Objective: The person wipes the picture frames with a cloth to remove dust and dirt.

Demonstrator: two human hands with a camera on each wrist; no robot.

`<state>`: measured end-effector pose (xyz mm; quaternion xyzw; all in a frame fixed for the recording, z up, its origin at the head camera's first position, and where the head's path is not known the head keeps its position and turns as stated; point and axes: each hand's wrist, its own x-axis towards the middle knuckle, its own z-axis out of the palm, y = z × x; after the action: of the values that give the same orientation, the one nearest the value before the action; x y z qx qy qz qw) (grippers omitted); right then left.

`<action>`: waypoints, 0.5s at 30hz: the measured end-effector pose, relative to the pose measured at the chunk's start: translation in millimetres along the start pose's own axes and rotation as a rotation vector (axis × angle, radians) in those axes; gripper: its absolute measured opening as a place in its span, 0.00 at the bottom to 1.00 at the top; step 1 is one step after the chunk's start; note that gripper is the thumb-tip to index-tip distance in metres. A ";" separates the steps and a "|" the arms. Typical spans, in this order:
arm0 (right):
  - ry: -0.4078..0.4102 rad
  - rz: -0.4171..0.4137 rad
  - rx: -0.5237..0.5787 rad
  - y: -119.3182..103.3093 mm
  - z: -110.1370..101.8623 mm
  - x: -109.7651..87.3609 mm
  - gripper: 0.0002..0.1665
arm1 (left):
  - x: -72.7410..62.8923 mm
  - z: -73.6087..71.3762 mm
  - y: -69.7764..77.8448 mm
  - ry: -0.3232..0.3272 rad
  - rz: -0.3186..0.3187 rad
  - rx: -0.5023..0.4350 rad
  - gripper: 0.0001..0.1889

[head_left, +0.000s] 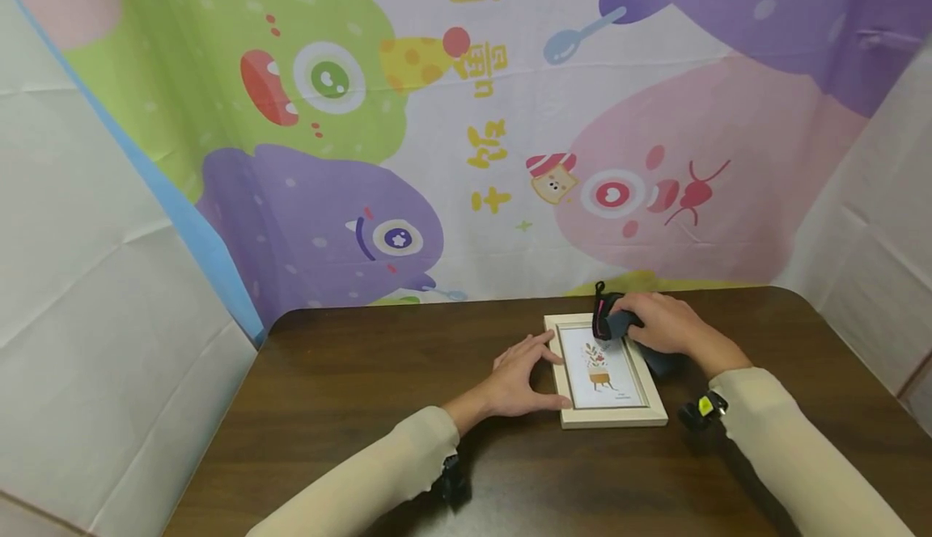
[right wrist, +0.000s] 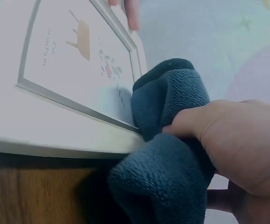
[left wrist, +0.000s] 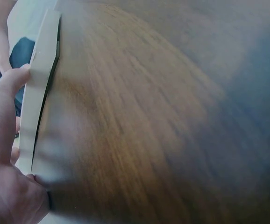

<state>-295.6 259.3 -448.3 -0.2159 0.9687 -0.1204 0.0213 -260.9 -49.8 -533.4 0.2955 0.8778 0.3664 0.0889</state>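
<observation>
a: which step is this, do you think?

b: wiping, i'd judge. the right hand (head_left: pixel 666 325) pinches a bunched blue-grey cloth (head_left: pixel 620 325) at the nearest corner of the picture frame (head_left: pixel 612 418), which lies on the table (head_left: pixel 342 408) between both hands

a: and the left hand (head_left: pixel 520 379)?

b: spread, thumb and fingertips well apart, pressing the side edge beside it rather than wrapped round anything

a: so what does the next move call for?

b: probably a light stroke of the cloth across the picture (head_left: pixel 600 375) towards the left thumb, with the left hand bracing against sliding

a: do the views differ?

b: yes. the right wrist view shows fuzzy folds spilling over the side under the right hand; from the head, that hand covers much of them. the left wrist view shows a dark sliver under the edge by the left thumb, though i can't tell whether the frame is raised there. only the head view takes in all four sides
</observation>
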 end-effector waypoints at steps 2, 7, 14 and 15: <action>0.007 0.004 0.016 0.5 0.9 2.8 0.19 | -2.4 -3.2 4.3 -0.005 -0.001 0.006 0.31; 0.018 0.000 0.027 1.6 3.6 3.7 0.19 | -4.7 -5.6 9.0 -0.002 -0.016 -0.007 0.31; 0.003 -0.034 0.003 4.6 5.3 -1.3 0.20 | 2.2 2.2 -2.2 0.013 -0.020 -0.010 0.31; -0.005 -0.036 0.002 4.4 5.0 -2.3 0.19 | 3.1 3.6 -4.3 0.015 -0.020 -0.011 0.31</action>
<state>-294.9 263.0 -454.3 -0.2338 0.9644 -0.1212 0.0220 -264.0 -48.2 -538.8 0.2835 0.8793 0.3725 0.0877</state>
